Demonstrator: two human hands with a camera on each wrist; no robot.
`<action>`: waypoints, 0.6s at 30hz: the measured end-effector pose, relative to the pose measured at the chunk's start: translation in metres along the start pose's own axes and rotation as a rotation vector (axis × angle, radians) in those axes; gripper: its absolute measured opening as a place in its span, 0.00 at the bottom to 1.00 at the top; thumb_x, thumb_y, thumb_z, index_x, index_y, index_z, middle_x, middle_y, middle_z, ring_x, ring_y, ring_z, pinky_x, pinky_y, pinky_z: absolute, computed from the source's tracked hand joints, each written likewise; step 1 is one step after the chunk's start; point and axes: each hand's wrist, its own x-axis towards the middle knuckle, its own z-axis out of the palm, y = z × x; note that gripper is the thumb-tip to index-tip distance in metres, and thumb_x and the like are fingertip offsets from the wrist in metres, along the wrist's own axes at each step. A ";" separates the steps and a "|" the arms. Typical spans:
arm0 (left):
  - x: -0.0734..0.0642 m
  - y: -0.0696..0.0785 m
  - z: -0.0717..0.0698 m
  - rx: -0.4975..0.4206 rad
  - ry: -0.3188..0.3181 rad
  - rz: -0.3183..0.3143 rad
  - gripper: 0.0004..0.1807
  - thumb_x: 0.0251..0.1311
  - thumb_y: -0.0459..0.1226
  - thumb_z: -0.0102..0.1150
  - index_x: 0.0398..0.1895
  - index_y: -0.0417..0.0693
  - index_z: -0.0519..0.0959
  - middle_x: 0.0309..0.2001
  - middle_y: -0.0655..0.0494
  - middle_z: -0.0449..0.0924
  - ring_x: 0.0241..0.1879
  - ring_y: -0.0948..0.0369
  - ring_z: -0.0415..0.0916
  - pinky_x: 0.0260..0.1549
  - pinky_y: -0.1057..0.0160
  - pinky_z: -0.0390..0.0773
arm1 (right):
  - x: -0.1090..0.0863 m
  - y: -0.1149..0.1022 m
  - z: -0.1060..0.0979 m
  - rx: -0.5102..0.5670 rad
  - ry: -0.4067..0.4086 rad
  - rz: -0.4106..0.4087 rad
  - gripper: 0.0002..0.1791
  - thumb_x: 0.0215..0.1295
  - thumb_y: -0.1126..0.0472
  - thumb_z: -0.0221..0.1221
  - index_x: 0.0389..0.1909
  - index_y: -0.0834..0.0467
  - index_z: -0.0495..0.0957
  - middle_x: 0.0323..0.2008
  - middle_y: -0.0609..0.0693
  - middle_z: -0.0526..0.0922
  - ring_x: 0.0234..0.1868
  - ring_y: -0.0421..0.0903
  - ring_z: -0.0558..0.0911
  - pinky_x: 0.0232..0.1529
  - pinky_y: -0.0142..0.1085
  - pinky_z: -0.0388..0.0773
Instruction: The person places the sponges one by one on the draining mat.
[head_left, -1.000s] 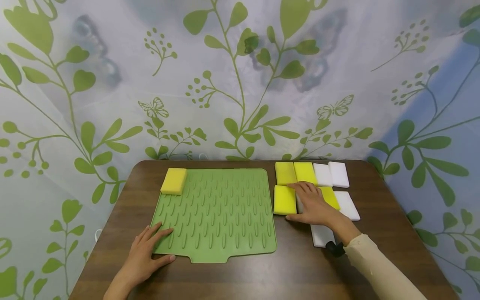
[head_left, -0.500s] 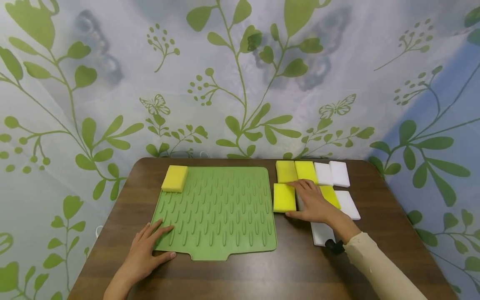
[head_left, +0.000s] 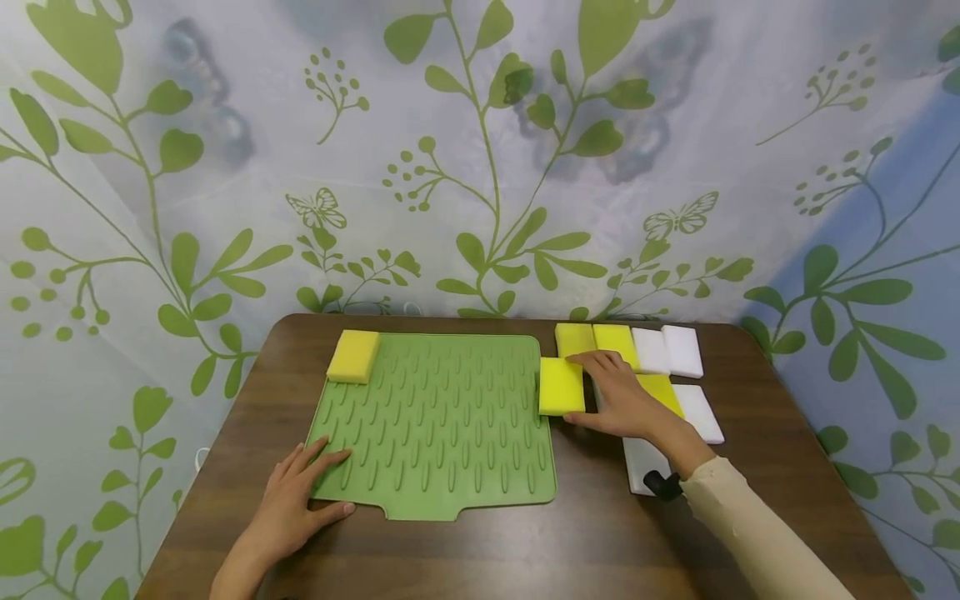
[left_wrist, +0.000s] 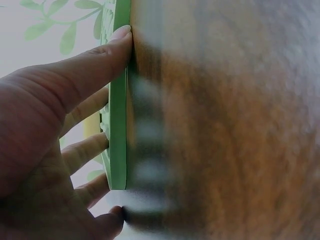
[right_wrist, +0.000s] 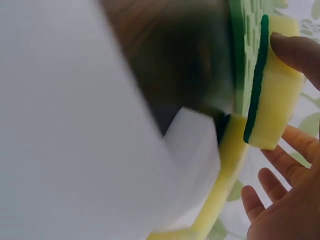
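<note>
A yellow sponge (head_left: 561, 387) with a dark green scouring layer underneath is pinched between thumb and fingers of my right hand (head_left: 621, 398). In the head view it overlaps the right edge of the green ridged mat (head_left: 435, 433); the right wrist view shows the held sponge (right_wrist: 275, 82) raised, green side toward the table. My left hand (head_left: 288, 500) rests with spread, relaxed fingers on the mat's near left corner. The left wrist view has that thumb against the edge of the mat (left_wrist: 118, 125). Another yellow sponge (head_left: 354, 356) lies on the mat's far left corner.
Right of the mat, yellow sponges (head_left: 617, 346) and white sponges (head_left: 682, 350) lie in rows on the brown wooden table (head_left: 495, 558). One white sponge (head_left: 642, 462) sits below my right wrist. A leaf-patterned curtain (head_left: 480, 167) hangs behind the table's far edge.
My right hand has lifted the yellow sponge from its row and shifted it slightly left, over the mat's edge. The left hand stays on the mat's corner.
</note>
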 end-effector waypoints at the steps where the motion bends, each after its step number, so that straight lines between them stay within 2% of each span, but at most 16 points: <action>1: 0.000 0.000 0.000 -0.004 -0.002 -0.002 0.42 0.55 0.52 0.82 0.74 0.58 0.77 0.82 0.35 0.62 0.79 0.22 0.51 0.68 0.15 0.50 | 0.003 -0.002 0.001 0.005 -0.004 -0.004 0.53 0.58 0.33 0.76 0.78 0.52 0.67 0.73 0.56 0.73 0.74 0.61 0.66 0.72 0.67 0.66; 11: -0.002 0.002 -0.001 -0.015 -0.006 -0.014 0.43 0.54 0.53 0.82 0.74 0.59 0.77 0.82 0.35 0.62 0.80 0.22 0.51 0.68 0.14 0.49 | 0.037 -0.024 0.014 0.046 -0.050 -0.060 0.52 0.61 0.31 0.73 0.80 0.49 0.65 0.76 0.54 0.70 0.78 0.60 0.64 0.76 0.67 0.63; 18: -0.001 0.001 -0.001 -0.017 -0.004 -0.023 0.43 0.54 0.53 0.82 0.74 0.60 0.78 0.82 0.36 0.62 0.80 0.22 0.51 0.69 0.15 0.49 | 0.061 -0.042 0.021 0.092 -0.079 -0.098 0.51 0.62 0.33 0.73 0.81 0.49 0.66 0.76 0.54 0.71 0.77 0.59 0.65 0.77 0.65 0.64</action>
